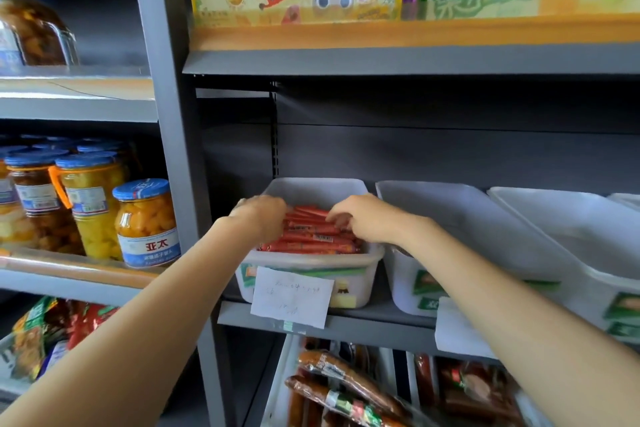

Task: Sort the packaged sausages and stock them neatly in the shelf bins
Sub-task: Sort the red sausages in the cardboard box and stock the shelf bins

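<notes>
Grey shelf [363, 321] w/ white bins [346, 269] side by side

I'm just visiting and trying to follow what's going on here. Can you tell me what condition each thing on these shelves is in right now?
Left bin: filled with red sausages lying flat in rows.
Middle bin: looks empty where visible.
Right bin: looks empty where visible.
Left hand: on the sausages' left end, fingers curled.
Right hand: on their right end, fingers curled.
Paper label: hanging on the left bin's front.
Fruit jars: upright, lids on.
</notes>
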Demonstrator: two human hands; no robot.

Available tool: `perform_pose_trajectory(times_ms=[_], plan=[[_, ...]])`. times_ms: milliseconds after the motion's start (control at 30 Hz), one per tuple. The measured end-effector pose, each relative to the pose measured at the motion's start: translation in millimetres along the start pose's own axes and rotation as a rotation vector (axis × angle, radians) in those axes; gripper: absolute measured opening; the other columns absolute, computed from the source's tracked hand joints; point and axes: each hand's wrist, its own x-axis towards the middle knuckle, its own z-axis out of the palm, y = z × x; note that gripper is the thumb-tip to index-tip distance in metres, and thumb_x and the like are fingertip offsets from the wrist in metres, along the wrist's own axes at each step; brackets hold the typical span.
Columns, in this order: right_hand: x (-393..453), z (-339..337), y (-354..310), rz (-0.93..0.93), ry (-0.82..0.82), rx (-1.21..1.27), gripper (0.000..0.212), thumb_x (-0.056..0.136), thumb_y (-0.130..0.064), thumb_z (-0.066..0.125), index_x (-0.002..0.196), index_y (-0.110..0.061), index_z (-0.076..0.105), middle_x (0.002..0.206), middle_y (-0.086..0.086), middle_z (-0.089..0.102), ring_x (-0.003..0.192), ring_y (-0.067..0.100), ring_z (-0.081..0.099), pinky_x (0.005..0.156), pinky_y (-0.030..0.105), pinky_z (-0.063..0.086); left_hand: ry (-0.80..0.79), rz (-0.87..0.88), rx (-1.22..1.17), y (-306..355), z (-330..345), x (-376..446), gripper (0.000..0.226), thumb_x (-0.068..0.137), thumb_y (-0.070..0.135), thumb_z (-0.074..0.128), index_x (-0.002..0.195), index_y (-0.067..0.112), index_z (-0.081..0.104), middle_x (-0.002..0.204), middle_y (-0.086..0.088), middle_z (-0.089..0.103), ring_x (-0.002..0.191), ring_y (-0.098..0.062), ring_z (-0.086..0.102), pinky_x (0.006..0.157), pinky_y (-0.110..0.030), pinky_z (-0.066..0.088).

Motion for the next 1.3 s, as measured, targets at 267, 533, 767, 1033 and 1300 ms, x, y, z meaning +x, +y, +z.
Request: perform_pose_trajectory(times_ms=[267,533,767,1033,1300], plan=[[-114.8,10.9,3.5,-0.195,0.449,0.286,0.041,0.089,0.009,0.04,0.112,-0.015,0.065,0.103,0.0,0.068,0.095,0.008,0.064,0.088,0.015,0.047,0.75,0.344,-0.735,58.6,20.3,-104.8,0.032,0.085,0.005,0.042,0.107,0.008,0.065,0.101,-0.006,0.06,0.086,-0.018,0.057,0.076,-0.029,0.047],[-231.4,209.7,53.0,0.197,-0.017,0.522,0.026,0.091,0.0,0.052,0.092,-0.023,0.064,0.09,-0.005,0.069,0.076,0.013,0.067,0.079,0.033,0.056,-0.027,0.312,-0.794,149.4,253.0,-218.9,0.038,0.085,0.008,0.05,0.122,0.01,0.056,0.117,-0.007,0.056,0.103,-0.023,0.056,0.086,-0.03,0.046],[-276.4,366.7,62.6,0.364,-0.629,0.303,0.049,0.095,-0.01,0.047,0.142,-0.018,0.038,0.148,0.007,0.037,0.137,0.023,0.031,0.105,0.027,0.029,-0.713,0.29,-0.332,151.8,365.0,-259.8,0.077,0.087,0.061,0.034,0.149,0.037,-0.004,0.158,0.005,0.005,0.145,-0.028,0.009,0.116,-0.051,0.015],[-240.1,438.3,12.8,0.858,-0.539,1.037,0.065,0.097,-0.035,0.049,0.148,-0.01,0.018,0.147,0.008,0.036,0.131,0.022,0.04,0.105,0.034,0.035,-0.852,-0.054,-0.438,160.7,390.2,-258.4,0.102,0.073,0.057,0.064,0.142,0.053,-0.011,0.157,0.004,-0.015,0.143,-0.039,0.006,0.109,-0.055,0.027],[-225.6,455.8,31.3,0.871,-0.398,0.693,0.08,0.088,-0.045,0.06,0.141,0.002,0.023,0.148,0.019,0.033,0.137,0.032,0.032,0.108,0.034,0.028,-0.836,-0.057,-0.762,164.1,364.9,-267.1,0.044,0.087,0.034,0.059,0.13,0.024,0.054,0.146,-0.007,0.04,0.138,-0.029,0.03,0.11,-0.037,0.03]])
